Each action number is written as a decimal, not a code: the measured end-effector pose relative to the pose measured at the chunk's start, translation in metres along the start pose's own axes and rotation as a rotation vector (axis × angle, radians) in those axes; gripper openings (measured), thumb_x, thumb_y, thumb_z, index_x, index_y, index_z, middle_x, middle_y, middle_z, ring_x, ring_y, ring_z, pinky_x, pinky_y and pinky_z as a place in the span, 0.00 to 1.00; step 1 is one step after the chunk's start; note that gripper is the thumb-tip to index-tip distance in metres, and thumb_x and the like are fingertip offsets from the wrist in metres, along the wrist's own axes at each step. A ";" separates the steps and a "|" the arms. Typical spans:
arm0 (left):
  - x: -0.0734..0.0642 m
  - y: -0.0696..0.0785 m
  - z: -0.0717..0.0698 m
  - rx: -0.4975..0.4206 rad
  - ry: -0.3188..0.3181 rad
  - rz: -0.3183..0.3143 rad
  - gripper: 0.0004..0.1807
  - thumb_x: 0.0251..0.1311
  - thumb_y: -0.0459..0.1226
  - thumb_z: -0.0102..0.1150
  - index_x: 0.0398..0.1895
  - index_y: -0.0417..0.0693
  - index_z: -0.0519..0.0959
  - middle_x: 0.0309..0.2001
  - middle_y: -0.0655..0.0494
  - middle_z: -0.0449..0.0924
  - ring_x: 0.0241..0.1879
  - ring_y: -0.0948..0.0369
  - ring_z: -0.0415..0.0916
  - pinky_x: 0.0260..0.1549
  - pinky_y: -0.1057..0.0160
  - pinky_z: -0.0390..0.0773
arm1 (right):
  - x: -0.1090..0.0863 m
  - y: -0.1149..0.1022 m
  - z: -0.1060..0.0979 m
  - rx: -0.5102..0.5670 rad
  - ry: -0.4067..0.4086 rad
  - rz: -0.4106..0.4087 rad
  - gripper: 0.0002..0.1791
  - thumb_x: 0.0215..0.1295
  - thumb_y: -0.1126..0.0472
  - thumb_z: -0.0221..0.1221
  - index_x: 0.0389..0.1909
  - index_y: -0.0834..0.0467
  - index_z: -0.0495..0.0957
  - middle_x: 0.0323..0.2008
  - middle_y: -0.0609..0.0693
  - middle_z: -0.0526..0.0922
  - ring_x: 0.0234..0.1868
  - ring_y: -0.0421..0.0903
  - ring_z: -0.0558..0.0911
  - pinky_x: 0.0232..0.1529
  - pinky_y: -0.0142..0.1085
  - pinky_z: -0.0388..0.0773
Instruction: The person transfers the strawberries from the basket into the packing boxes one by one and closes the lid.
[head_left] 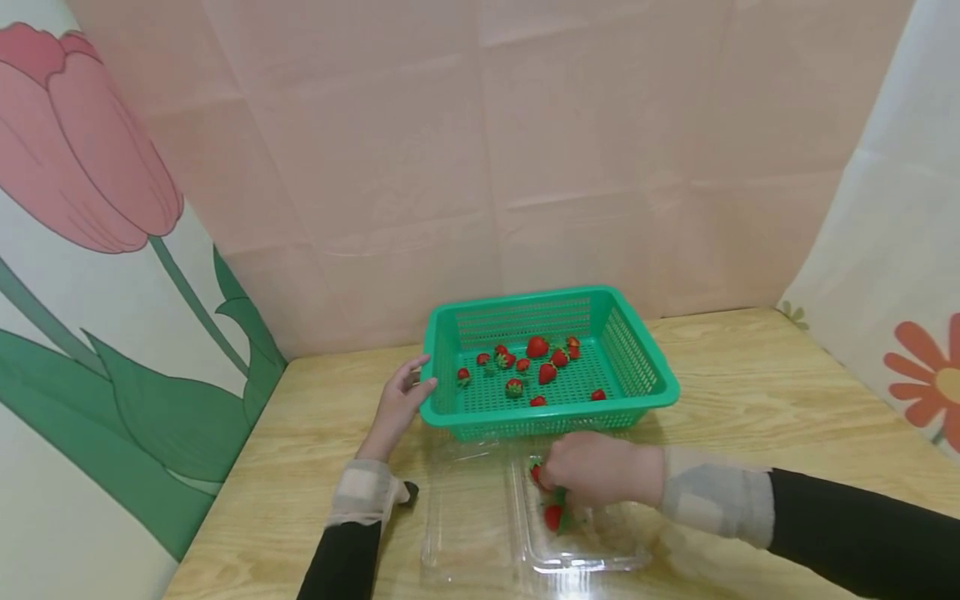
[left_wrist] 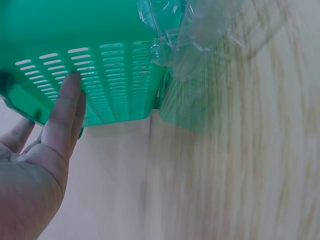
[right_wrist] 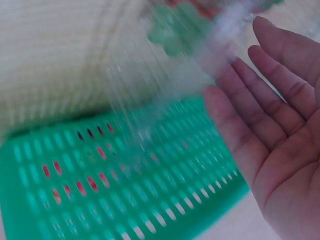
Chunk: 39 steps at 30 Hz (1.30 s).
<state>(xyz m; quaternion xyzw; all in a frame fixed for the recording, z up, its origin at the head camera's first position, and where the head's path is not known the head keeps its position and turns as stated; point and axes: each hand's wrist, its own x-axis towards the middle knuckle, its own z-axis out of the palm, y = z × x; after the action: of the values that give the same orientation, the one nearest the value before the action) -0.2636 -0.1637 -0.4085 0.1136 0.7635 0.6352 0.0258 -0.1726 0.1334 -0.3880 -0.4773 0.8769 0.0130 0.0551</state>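
Observation:
A green plastic basket [head_left: 551,413] holds several strawberries [head_left: 547,372]. At its left rim is my left hand [head_left: 393,400]; the left wrist view shows the fingers [left_wrist: 64,115] extended against the slotted wall. My right hand [head_left: 603,468] is over the filled half of a hinged clear plastic clamshell box [head_left: 529,546] in front of the basket. Beneath and beside it are a strawberry [head_left: 553,517] and another [head_left: 536,474], partly hidden by the hand. In the right wrist view, the fingers [right_wrist: 257,100] are loosely spread, and a blurred strawberry's green leaves [right_wrist: 177,27] show just beyond them.
The clamshell's transparent lid [head_left: 468,517] lies flat to the left of its strawberry half. Everything stands on a wood-grain table [head_left: 720,400]. A pink cloth [head_left: 360,208] hangs behind, with flower-printed sheets [head_left: 847,275] at the sides.

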 end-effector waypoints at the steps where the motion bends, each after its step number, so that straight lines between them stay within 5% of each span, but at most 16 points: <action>1: 0.002 -0.004 0.000 -0.001 -0.001 -0.001 0.29 0.69 0.38 0.56 0.71 0.44 0.64 0.58 0.36 0.72 0.55 0.48 0.75 0.46 0.56 0.77 | 0.000 0.000 -0.004 -0.003 0.000 0.004 0.13 0.44 0.67 0.69 0.19 0.47 0.76 0.20 0.34 0.73 0.22 0.34 0.70 0.26 0.29 0.71; 6: 0.011 -0.023 -0.002 -0.019 0.018 -0.006 0.29 0.69 0.40 0.57 0.71 0.49 0.65 0.59 0.38 0.73 0.56 0.48 0.74 0.48 0.54 0.76 | -0.003 -0.001 -0.028 -0.005 0.021 -0.017 0.14 0.50 0.65 0.70 0.19 0.47 0.75 0.22 0.34 0.75 0.24 0.34 0.72 0.27 0.29 0.72; 12: 0.013 -0.029 -0.001 -0.006 0.044 0.018 0.28 0.68 0.45 0.58 0.70 0.55 0.67 0.59 0.42 0.73 0.55 0.49 0.75 0.50 0.50 0.76 | -0.007 0.010 -0.056 0.075 0.074 -0.025 0.08 0.53 0.66 0.70 0.33 0.51 0.85 0.35 0.39 0.84 0.38 0.38 0.81 0.40 0.35 0.78; 18: 0.012 -0.027 -0.001 -0.008 0.048 0.022 0.27 0.67 0.43 0.58 0.69 0.55 0.67 0.57 0.43 0.74 0.54 0.50 0.76 0.47 0.51 0.77 | -0.007 0.045 -0.088 0.104 0.153 0.033 0.11 0.53 0.69 0.70 0.38 0.56 0.86 0.38 0.43 0.85 0.41 0.44 0.83 0.43 0.40 0.79; 22: 0.013 -0.026 -0.002 -0.021 0.036 0.012 0.28 0.68 0.42 0.57 0.70 0.53 0.66 0.58 0.41 0.74 0.54 0.49 0.75 0.46 0.53 0.77 | -0.001 0.076 -0.107 0.077 0.219 0.083 0.09 0.51 0.71 0.69 0.28 0.54 0.83 0.29 0.40 0.82 0.32 0.40 0.79 0.35 0.38 0.77; 26: 0.014 -0.030 -0.002 -0.023 0.037 0.024 0.28 0.67 0.44 0.58 0.69 0.55 0.67 0.57 0.42 0.74 0.54 0.49 0.75 0.46 0.53 0.77 | 0.005 0.104 -0.123 0.116 0.235 0.170 0.08 0.51 0.74 0.66 0.29 0.58 0.83 0.30 0.44 0.83 0.33 0.43 0.80 0.36 0.41 0.78; 30: 0.013 -0.031 0.000 -0.028 0.040 0.033 0.27 0.67 0.43 0.58 0.69 0.56 0.68 0.57 0.42 0.74 0.54 0.49 0.75 0.46 0.52 0.77 | 0.012 0.129 -0.127 0.165 0.210 0.265 0.12 0.53 0.73 0.66 0.40 0.65 0.84 0.40 0.56 0.85 0.42 0.52 0.83 0.44 0.47 0.79; 39: 0.013 -0.032 0.001 -0.033 0.037 0.010 0.27 0.68 0.40 0.57 0.70 0.52 0.67 0.57 0.42 0.74 0.54 0.50 0.75 0.46 0.54 0.77 | 0.032 0.167 -0.109 0.203 0.155 0.396 0.13 0.56 0.68 0.67 0.43 0.65 0.83 0.43 0.58 0.84 0.45 0.54 0.80 0.48 0.48 0.77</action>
<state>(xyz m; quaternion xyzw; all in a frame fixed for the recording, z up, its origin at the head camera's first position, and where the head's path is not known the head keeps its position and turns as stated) -0.2801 -0.1654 -0.4382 0.1054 0.7527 0.6498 0.0105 -0.3392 0.1893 -0.2877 -0.2874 0.9519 -0.1014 0.0318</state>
